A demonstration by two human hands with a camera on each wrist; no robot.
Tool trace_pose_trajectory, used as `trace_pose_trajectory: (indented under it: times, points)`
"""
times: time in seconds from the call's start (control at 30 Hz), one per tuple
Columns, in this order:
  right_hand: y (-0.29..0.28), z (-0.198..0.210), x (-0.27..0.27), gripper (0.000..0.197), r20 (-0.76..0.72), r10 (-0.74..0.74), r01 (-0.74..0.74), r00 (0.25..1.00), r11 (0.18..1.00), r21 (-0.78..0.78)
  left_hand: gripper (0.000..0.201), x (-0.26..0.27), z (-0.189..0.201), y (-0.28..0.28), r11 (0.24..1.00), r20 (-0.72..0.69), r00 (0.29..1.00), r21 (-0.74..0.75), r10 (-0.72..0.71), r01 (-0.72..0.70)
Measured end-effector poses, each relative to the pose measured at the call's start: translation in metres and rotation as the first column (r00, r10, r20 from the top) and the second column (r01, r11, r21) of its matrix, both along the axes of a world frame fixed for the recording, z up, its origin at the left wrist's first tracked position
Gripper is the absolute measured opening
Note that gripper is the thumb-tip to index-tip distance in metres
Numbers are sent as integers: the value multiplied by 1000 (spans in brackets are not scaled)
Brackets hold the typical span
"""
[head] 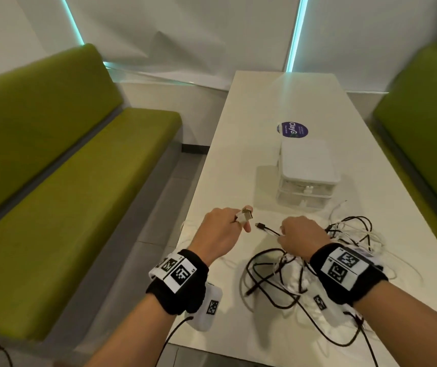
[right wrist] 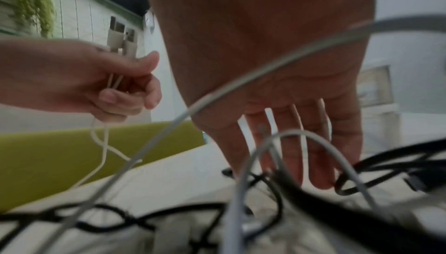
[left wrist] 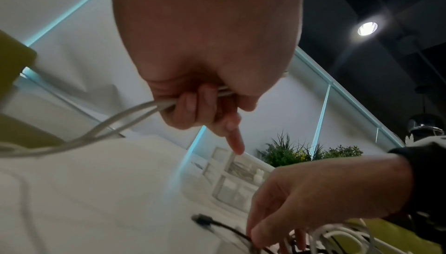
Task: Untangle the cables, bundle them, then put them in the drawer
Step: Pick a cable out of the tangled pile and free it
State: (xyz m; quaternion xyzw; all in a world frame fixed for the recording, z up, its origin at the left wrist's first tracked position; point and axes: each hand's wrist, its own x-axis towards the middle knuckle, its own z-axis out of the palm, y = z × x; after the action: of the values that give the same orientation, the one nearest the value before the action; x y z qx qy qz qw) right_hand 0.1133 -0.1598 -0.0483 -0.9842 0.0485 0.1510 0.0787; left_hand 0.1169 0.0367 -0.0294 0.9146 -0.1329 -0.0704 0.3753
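Observation:
A tangle of black and white cables (head: pixel 344 234) lies on the white table (head: pixel 238 144) at the near right. My left hand (head: pixel 242 221) grips a white cable (left wrist: pixel 125 119) doubled over, its two USB plugs (head: pixel 245 215) sticking up past the fingers. The index finger (left wrist: pixel 235 141) points down. My right hand (head: pixel 282 233) reaches down into the tangle and pinches a black cable (head: pixel 267 229) just behind its plug (left wrist: pixel 201 220). The right hand's fingers (right wrist: pixel 292 143) are nearly straight among the loops. The white drawer unit (head: pixel 307 176) stands just beyond both hands, its drawers closed.
Green benches (head: pixel 74 194) flank the table on both sides. A round purple sticker (head: pixel 292 129) lies on the table behind the drawer unit. Loops of cable (head: pixel 270 284) spread under my right wrist to the near table edge. Plants (left wrist: pixel 289 153) stand by the far wall.

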Motion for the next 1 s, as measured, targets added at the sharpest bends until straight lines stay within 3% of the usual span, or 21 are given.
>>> trace_pose_trajectory:
  times: [0.23,0.33,0.47,0.6,0.7,0.8,0.87,1.0]
  points:
    - [-9,-22,-18,20,127,5,-15,992,996,83,59,-15,-25,-37,994,-127,992,-106,20,-34]
    - [-12,-19,-25,17,206,-67,25,976,980,197,62,-18,-29,-44,987,-166,985,-150,37,-62]
    - [-20,-3,-32,14,344,-139,10,928,936,351,63,-18,-27,-56,927,-278,957,-330,87,-180]
    - [-23,11,-48,9,403,-172,-98,899,818,567,60,-23,-14,-69,802,-363,930,-539,55,-258]
    - [-23,13,-62,34,433,-105,-205,895,766,609,59,-28,-8,-80,736,-383,924,-626,-2,-258]
    - [-24,13,-69,41,427,-141,-236,893,661,712,53,-33,-4,-87,682,-439,898,-665,-27,-304]
    - [-24,11,-72,41,395,-173,-241,902,557,795,49,-37,-1,-88,637,-477,877,-696,-65,-332]
    - [-24,8,-73,30,364,-217,-231,906,467,853,55,-39,1,-90,579,-472,873,-748,-122,-324]
